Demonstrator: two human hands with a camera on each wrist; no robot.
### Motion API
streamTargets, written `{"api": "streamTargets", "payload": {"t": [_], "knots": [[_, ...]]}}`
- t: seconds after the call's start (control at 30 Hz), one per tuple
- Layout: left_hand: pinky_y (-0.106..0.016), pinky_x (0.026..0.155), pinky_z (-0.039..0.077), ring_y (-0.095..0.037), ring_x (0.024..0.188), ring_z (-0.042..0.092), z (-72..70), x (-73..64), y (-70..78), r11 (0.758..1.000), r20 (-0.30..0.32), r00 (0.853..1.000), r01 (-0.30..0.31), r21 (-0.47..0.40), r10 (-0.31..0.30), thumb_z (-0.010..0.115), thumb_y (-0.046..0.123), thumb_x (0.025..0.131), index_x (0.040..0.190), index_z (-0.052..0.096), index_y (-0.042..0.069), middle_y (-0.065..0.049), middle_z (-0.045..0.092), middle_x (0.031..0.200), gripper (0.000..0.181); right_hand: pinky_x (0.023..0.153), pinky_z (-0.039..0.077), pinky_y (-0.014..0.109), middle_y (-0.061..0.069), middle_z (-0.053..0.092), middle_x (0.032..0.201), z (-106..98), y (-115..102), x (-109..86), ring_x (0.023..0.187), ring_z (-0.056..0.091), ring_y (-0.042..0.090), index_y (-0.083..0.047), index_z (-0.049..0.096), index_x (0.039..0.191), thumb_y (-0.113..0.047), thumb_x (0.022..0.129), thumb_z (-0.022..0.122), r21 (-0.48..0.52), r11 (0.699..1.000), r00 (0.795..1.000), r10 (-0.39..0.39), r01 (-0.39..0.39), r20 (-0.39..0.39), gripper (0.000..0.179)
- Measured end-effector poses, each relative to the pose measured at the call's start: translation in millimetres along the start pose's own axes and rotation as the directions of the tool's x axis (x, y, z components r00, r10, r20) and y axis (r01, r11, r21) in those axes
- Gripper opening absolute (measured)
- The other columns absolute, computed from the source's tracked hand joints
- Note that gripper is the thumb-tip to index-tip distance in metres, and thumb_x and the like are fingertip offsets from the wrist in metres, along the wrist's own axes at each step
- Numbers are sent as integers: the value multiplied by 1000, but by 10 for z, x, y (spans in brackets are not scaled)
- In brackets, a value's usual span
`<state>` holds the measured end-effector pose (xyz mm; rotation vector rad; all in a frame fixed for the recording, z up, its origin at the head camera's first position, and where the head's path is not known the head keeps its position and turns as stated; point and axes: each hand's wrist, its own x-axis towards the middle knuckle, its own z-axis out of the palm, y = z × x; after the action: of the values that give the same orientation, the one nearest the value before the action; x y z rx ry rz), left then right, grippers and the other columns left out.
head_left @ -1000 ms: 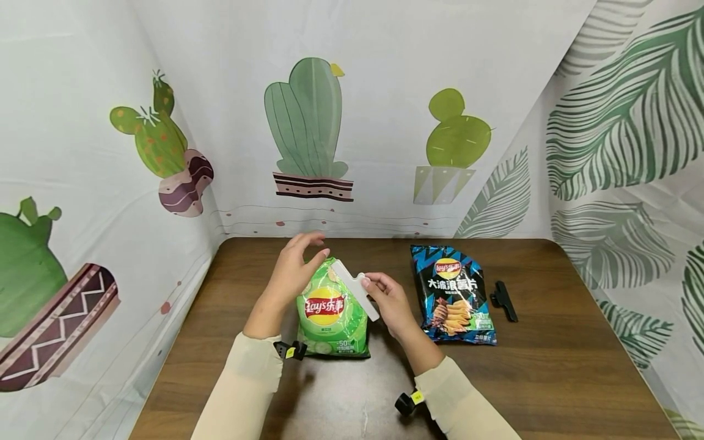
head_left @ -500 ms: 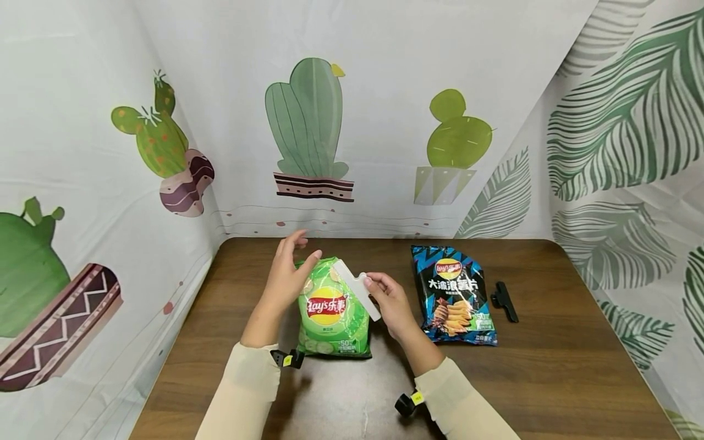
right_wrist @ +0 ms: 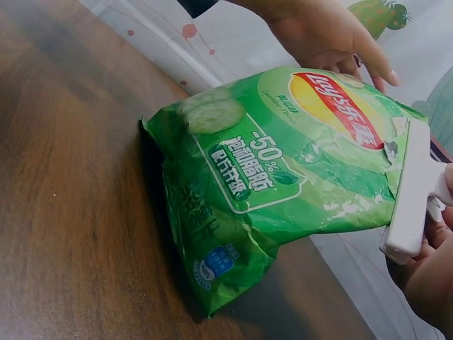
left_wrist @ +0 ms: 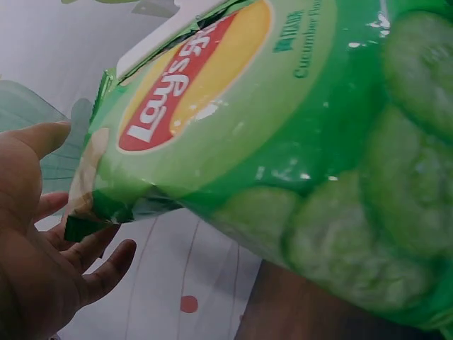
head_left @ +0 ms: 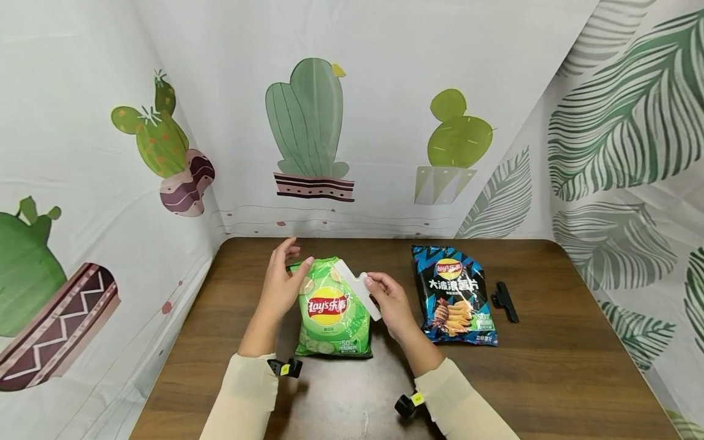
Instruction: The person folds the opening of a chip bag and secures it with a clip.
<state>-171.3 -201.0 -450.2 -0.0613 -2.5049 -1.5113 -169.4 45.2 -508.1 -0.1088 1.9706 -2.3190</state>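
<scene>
A green Lay's chip bag (head_left: 330,333) with cucumber print stands on the table at the middle. Across its slanting upper right edge lies a white bag clip (right_wrist: 409,188). My right hand (head_left: 392,305) pinches the clip's handle between thumb and fingers. At the bag's upper left corner is my left hand (head_left: 279,287), thumb and fingers spread apart. The left wrist view shows the bag's corner between the thumb and the other fingers (left_wrist: 106,276), which are loosely extended; whether they touch it I cannot tell.
To the right, a blue and black Lay's bag (head_left: 453,293) lies on the brown wooden table (head_left: 555,366). Beside it is a black bag clip (head_left: 504,302). A white curtain (head_left: 379,122) printed with cacti and leaves hangs behind the table.
My left hand has drawn down and to the left, away from the bag's top, uncovering more of its upper left. The right hand and white clip have barely moved.
</scene>
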Motion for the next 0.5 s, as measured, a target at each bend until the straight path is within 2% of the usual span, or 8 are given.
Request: {"api": "streamTargets", "payload": {"t": [0.23, 0.4, 0.5], "knots": [[-45, 101, 44, -31, 126, 53, 34, -55, -105, 993, -24, 998, 49, -105, -52, 68, 45, 95, 162, 8, 28, -14, 48, 144, 91, 70, 54, 23, 1, 71, 99, 10, 18, 12, 83, 64, 9, 1, 66, 123, -21, 102, 62, -6, 1000, 1000, 12, -12, -12, 31], [-45, 97, 50, -33, 118, 58, 61, -120, -154, 985, -15, 993, 111, -134, -114, 69, 46, 94, 162, 1, 29, -11, 46, 148, 97, 69, 54, 23, -1, 71, 96, 16, 16, 12, 81, 64, 9, 3, 65, 123, -20, 102, 62, 14, 1000, 1000, 9, -9, -14, 31], [-48, 100, 50, -34, 122, 57, 77, -158, -183, 979, -1, 990, 139, -150, -140, 68, 48, 94, 162, -1, 26, -13, 44, 150, 99, 68, 54, 23, -2, 71, 95, 18, 19, 17, 80, 64, 9, 3, 65, 123, -20, 102, 61, 16, 1000, 1000, 9, -9, -17, 31]]}}
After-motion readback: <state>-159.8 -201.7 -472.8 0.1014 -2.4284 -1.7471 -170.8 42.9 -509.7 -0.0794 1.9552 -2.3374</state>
